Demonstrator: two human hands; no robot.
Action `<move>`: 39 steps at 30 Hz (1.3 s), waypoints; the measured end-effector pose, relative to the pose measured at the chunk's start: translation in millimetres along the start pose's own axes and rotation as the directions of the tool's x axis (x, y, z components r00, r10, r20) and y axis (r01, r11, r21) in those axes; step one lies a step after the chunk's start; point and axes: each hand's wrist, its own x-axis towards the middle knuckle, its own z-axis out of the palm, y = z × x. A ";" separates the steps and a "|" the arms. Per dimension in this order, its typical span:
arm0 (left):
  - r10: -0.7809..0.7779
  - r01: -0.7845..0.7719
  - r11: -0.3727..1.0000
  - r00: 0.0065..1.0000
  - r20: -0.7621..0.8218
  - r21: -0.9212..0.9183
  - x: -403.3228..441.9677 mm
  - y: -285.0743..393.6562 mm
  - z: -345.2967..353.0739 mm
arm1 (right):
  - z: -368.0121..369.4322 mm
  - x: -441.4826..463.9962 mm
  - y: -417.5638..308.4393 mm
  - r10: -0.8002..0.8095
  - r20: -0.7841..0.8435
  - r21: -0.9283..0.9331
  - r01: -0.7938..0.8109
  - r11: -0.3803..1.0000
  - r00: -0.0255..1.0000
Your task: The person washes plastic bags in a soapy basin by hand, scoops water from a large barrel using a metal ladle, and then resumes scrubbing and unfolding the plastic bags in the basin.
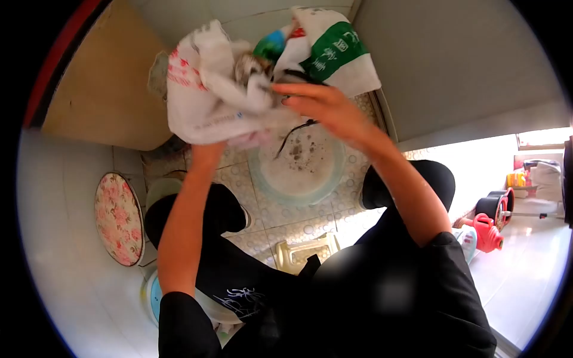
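A white plastic bag with red print is bunched up in front of me. My left hand grips it from beneath; most of its fingers are hidden behind the plastic. My right hand is stretched out beside the bag's crumpled top, fingers extended and slightly blurred. I cannot make out whether its fingertips touch the plastic. Below on the floor stands a pale round basin with dark specks in its bottom. A thin dark strip hangs over the basin. Behind my right hand is a white and green bag.
A small cream plastic stool is on the tiled floor between my legs. To the left stands a round floral-topped stool, near a tan panel. A grey panel bounds the right. A red jug is farther right.
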 end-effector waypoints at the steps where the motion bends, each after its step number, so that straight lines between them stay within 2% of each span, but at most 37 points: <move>1: 0.013 -0.014 1.000 1.000 -0.012 -0.018 10.1 8.8 1.1 | -4.6 4.3 15.1 -0.063 0.004 0.283 0.060 0.957 0.998; 2: 0.017 -0.017 0.999 1.000 -0.019 -0.029 14.6 10.2 0.1 | -2.3 6.2 19.5 -0.120 -0.009 0.545 0.105 0.832 0.993; 3: 0.016 -0.016 0.999 1.000 -0.015 -0.039 16.1 9.1 1.0 | 1.7 6.9 23.0 -0.121 0.000 0.539 0.102 0.836 0.993; 5: 0.006 -0.006 0.999 1.000 -0.005 -0.040 8.8 -0.4 5.6 | 7.8 7.7 29.1 0.045 -0.023 0.453 -0.030 0.891 0.999; 6: 0.004 -0.004 0.999 1.000 0.000 -0.038 6.0 -4.3 8.0 | 12.4 13.7 38.9 0.005 0.025 0.532 -0.018 0.846 1.000; 7: 0.001 -0.001 0.999 1.000 0.002 -0.038 5.9 -6.6 8.4 | 11.9 15.3 48.5 0.004 0.024 0.531 -0.016 0.848 1.000; 9: -0.003 0.003 0.999 1.000 -0.012 -0.041 11.5 -6.9 6.0 | 15.8 12.3 48.3 -0.021 -0.004 0.669 0.018 0.743 1.000; 13: 0.013 -0.016 0.998 0.999 -0.053 -0.066 21.6 0.7 -5.0 | -6.6 9.4 39.3 -0.061 0.027 0.651 0.029 0.759 0.998; 15: 0.028 -0.035 0.996 0.996 -0.079 -0.085 24.4 9.3 -14.3 | -32.8 6.5 40.8 -0.042 -0.134 0.470 0.101 0.877 0.990; 16: 0.042 -0.051 0.994 0.995 -0.087 -0.098 26.5 15.3 -19.6 | -43.4 6.5 40.2 0.007 -0.305 0.338 0.101 0.936 0.952; 17: 0.054 -0.064 0.992 0.994 -0.093 -0.109 28.0 21.6 -25.1 | -50.5 7.7 43.0 0.006 -0.313 0.338 0.105 0.935 0.950; 19: 0.076 -0.088 0.987 0.993 -0.093 -0.134 29.2 33.9 -34.3 | -62.7 11.0 56.2 0.038 -0.553 0.010 -0.039 0.999 0.833; 20: 0.084 -0.097 0.985 0.992 -0.090 -0.144 27.7 38.9 -37.5 | -64.7 16.5 70.8 0.016 -0.517 -0.108 -0.084 0.991 0.856; 21: 0.093 -0.106 0.982 0.992 -0.090 -0.154 28.3 42.5 -40.7 | -59.6 20.2 92.3 0.018 -0.526 -0.105 -0.086 0.991 0.850; 23: 0.107 -0.120 0.979 0.990 -0.089 -0.162 26.1 47.5 -43.7 | -47.3 27.1 113.3 -0.072 -0.377 -0.392 -0.089 0.916 0.923; 24: 0.112 -0.126 0.978 0.989 -0.092 -0.165 26.8 50.7 -46.3 | -44.7 23.6 111.5 0.062 -0.286 -0.363 -0.168 0.916 0.956; 25: 0.120 -0.134 0.977 0.988 -0.093 -0.164 26.7 52.7 -49.2 | -45.3 21.0 108.3 0.056 -0.285 -0.360 -0.161 0.919 0.957; 26: 0.128 -0.143 0.977 0.987 -0.097 -0.161 26.6 55.4 -52.2 | -46.7 16.1 93.9 0.088 -0.291 -0.110 -0.125 0.986 0.953; 27: 0.136 -0.150 0.976 0.986 -0.096 -0.157 26.9 58.8 -55.8 | -48.8 12.6 87.0 0.124 -0.289 0.150 -0.083 0.985 0.949; 29: 0.148 -0.163 0.975 0.983 -0.109 -0.152 27.0 65.9 -63.2 | -64.3 10.1 94.9 0.143 -0.277 0.119 -0.114 0.986 0.950; 31: 0.158 -0.175 0.973 0.980 -0.119 -0.153 27.0 72.5 -70.5 | -75.7 7.4 115.3 0.209 -0.466 -0.033 -0.253 0.967 0.860; 32: 0.161 -0.180 0.972 0.979 -0.127 -0.153 26.1 73.9 -74.3 | -75.7 5.0 135.7 0.207 -0.468 -0.035 -0.252 0.967 0.859; 33: 0.166 -0.186 0.971 0.977 -0.135 -0.153 25.3 75.5 -77.9 | -70.7 2.0 163.0 0.298 -0.390 0.195 -0.238 0.951 0.871; 34: 0.165 -0.186 0.971 0.976 -0.141 -0.153 24.1 76.1 -80.2 | -63.8 -0.9 183.0 0.370 -0.292 0.419 -0.230 0.879 0.882; 35: 0.167 -0.189 0.971 0.974 -0.152 -0.147 22.2 75.7 -80.7 | -55.7 -5.0 194.5 0.371 -0.290 0.422 -0.230 0.877 0.882; 36: 0.169 -0.192 0.971 0.972 -0.163 -0.140 20.2 75.6 -82.3 | -45.6 -8.3 201.8 0.478 -0.085 0.690 -0.294 0.662 0.874; 37: 0.167 -0.192 0.971 0.970 -0.175 -0.139 18.3 73.9 -83.0 | -39.5 -9.1 208.0 0.507 0.144 0.859 -0.361 0.363 0.850; 38: 0.165 -0.190 0.973 0.970 -0.176 -0.134 16.6 74.0 -86.8 | -37.4 -6.6 204.0 0.506 0.148 0.860 -0.363 0.358 0.850; 39: 0.194 -0.193 0.955 0.981 -0.017 -0.225 13.1 73.3 -91.6 | -35.0 -2.6 188.8 0.387 0.178 0.890 -0.316 0.329 0.905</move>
